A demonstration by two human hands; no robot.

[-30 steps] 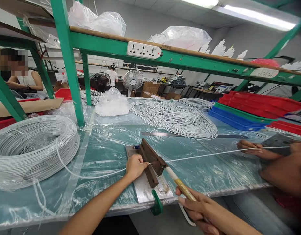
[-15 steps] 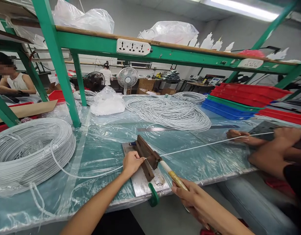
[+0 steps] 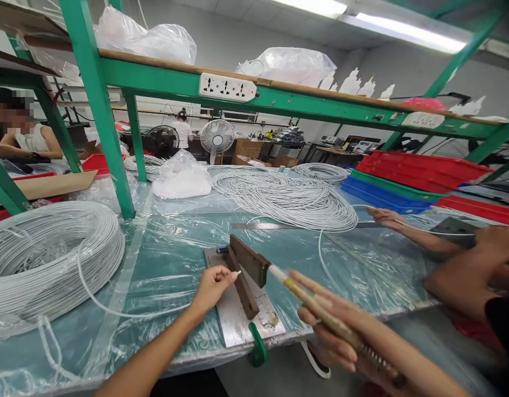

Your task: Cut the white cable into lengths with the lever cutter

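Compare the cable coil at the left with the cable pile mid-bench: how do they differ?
The left coil is tall and tightly wound; the middle pile lies flat and loose. The left coil feeds a strand to the left hand; the middle pile lies farther back. Both are white cable.

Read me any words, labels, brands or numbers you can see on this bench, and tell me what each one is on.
No text here can be read.
Steel ruler: graduations too small to read.
White power strip on the green shelf beam: no legible marking.
Cardboard boxes at the back: too far off and blurred.
Cutter handle in the right hand: motion-blurred, no lettering shows.
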